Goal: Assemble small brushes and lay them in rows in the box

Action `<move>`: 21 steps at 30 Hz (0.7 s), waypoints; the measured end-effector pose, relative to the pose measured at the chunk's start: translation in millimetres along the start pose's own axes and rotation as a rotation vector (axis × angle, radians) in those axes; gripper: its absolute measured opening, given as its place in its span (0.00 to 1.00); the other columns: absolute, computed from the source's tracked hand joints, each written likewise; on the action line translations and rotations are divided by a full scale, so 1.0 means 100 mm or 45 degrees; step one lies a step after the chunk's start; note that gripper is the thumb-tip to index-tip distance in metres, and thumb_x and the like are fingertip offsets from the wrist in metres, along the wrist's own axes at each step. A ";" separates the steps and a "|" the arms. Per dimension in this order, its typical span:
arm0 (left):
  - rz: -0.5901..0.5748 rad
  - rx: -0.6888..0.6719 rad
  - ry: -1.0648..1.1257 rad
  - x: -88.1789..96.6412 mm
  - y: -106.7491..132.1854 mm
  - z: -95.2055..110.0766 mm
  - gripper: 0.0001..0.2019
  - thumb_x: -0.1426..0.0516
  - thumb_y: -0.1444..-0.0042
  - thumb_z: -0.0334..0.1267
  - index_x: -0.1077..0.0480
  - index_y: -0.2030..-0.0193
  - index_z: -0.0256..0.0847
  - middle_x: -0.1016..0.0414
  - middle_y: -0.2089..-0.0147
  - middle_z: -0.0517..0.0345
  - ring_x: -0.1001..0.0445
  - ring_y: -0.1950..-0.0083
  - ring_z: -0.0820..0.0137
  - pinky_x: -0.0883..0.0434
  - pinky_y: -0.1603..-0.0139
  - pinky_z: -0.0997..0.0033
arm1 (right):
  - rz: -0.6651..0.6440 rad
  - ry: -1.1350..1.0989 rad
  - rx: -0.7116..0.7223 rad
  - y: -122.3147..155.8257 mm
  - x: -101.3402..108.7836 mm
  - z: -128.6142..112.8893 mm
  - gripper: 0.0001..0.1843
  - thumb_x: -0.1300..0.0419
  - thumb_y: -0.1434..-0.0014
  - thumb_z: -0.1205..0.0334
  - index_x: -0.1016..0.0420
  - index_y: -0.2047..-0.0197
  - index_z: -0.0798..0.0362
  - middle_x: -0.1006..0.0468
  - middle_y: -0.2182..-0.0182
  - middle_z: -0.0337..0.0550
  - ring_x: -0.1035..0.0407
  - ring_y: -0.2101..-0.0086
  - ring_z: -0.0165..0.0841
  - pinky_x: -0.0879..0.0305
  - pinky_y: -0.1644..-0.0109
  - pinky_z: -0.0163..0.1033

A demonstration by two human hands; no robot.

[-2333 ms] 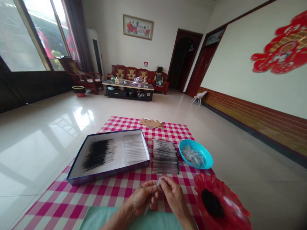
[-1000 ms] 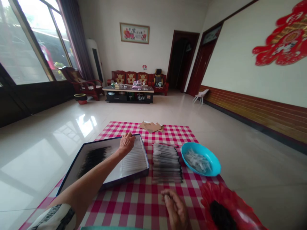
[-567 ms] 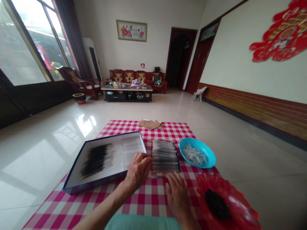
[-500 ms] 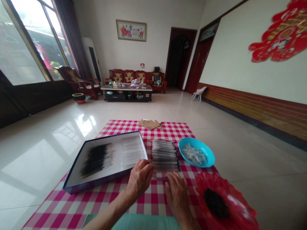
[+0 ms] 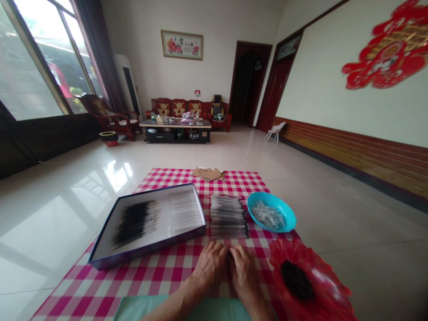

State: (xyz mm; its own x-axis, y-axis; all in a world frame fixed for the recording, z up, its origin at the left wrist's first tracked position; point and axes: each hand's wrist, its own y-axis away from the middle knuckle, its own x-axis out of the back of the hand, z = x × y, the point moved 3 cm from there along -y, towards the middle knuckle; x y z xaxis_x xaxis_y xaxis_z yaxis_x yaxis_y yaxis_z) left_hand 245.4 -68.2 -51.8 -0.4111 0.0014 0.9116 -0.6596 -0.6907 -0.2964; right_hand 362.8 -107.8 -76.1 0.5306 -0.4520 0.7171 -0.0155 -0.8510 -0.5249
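My left hand [image 5: 211, 263] and my right hand [image 5: 243, 267] meet low over the checked cloth, fingers bent and tips pinched close together. Something small and dark may be between the fingertips, but the fingers hide it. Just beyond them lies a row of clear pens [image 5: 228, 216] with dark ends at the right. To the left, a shallow box [image 5: 147, 252] with a white inside holds a bunch of thin black refills [image 5: 132, 223] and a row of clear pen barrels [image 5: 183, 211].
Right of the pens is a blue bowl [image 5: 290, 218] of small clear pieces [image 5: 267, 215]. Nearer stands a red flower-shaped bowl [image 5: 329, 290] with small black pieces [image 5: 297, 280]. Brown cardboard scraps [image 5: 210, 174] lie at the cloth's far end. A green cloth [image 5: 133, 307] is at the near edge.
My left hand has moved down and right, away from the pen row, to meet my right hand. A thin rod visible near my right fingertips earlier is no longer seen. The view shifted slightly.
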 end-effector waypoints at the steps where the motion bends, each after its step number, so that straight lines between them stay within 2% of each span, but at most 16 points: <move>1: 0.006 0.004 0.003 -0.01 0.01 -0.01 0.08 0.49 0.43 0.28 0.32 0.61 0.41 0.29 0.64 0.56 0.33 0.63 0.66 0.34 0.59 0.67 | 0.024 -0.064 0.000 0.00 0.00 -0.01 0.11 0.52 0.40 0.68 0.30 0.58 0.52 0.27 0.65 0.46 0.31 0.63 0.38 0.32 0.59 0.43; 5: 0.117 0.003 0.058 0.04 0.10 -0.10 0.10 0.52 0.41 0.28 0.31 0.60 0.41 0.30 0.66 0.56 0.33 0.65 0.67 0.34 0.61 0.67 | 0.247 -0.216 -0.116 -0.01 0.06 -0.01 0.13 0.48 0.40 0.62 0.33 0.51 0.53 0.26 0.56 0.51 0.31 0.55 0.40 0.32 0.53 0.45; 7: 0.185 0.030 0.075 0.10 0.15 -0.16 0.12 0.53 0.42 0.27 0.31 0.59 0.41 0.31 0.67 0.55 0.33 0.65 0.67 0.34 0.61 0.67 | 0.318 -0.277 -0.241 0.00 0.09 0.02 0.17 0.46 0.41 0.59 0.33 0.49 0.55 0.25 0.56 0.53 0.29 0.56 0.40 0.30 0.55 0.44; 10: 0.231 0.059 0.082 0.15 0.21 -0.23 0.13 0.53 0.42 0.27 0.30 0.58 0.42 0.31 0.67 0.55 0.32 0.64 0.67 0.34 0.61 0.67 | 0.281 -0.391 -0.385 0.00 0.12 0.08 0.16 0.47 0.40 0.55 0.28 0.55 0.55 0.21 0.62 0.51 0.26 0.62 0.39 0.28 0.60 0.40; 13: 0.247 0.072 0.065 0.15 0.23 -0.26 0.14 0.53 0.42 0.27 0.31 0.56 0.42 0.30 0.67 0.55 0.31 0.64 0.67 0.33 0.61 0.68 | 0.239 -0.505 -0.456 -0.02 0.15 0.09 0.16 0.45 0.42 0.52 0.24 0.61 0.55 0.19 0.65 0.50 0.25 0.64 0.39 0.29 0.60 0.38; 17: 0.327 0.065 0.038 0.11 0.23 -0.20 0.14 0.52 0.41 0.30 0.35 0.49 0.41 0.29 0.65 0.53 0.30 0.63 0.66 0.32 0.60 0.65 | 0.176 -0.618 -0.537 -0.05 0.17 0.00 0.17 0.43 0.44 0.49 0.22 0.66 0.54 0.18 0.71 0.45 0.25 0.71 0.36 0.29 0.67 0.34; 21: 0.359 0.083 0.054 0.10 0.19 -0.05 0.08 0.51 0.39 0.33 0.32 0.58 0.43 0.29 0.69 0.56 0.30 0.66 0.66 0.32 0.62 0.65 | 0.125 -0.554 -0.537 -0.08 0.19 -0.10 0.21 0.46 0.42 0.47 0.23 0.70 0.55 0.22 0.80 0.41 0.30 0.78 0.32 0.35 0.74 0.32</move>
State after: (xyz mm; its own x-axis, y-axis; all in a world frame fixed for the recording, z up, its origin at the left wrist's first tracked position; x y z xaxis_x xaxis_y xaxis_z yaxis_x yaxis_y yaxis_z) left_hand 225.7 -77.2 -50.0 -0.5994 -0.1682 0.7826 -0.4742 -0.7131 -0.5164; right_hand 364.7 -112.1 -53.9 0.8058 -0.4586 0.3746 -0.3687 -0.8836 -0.2886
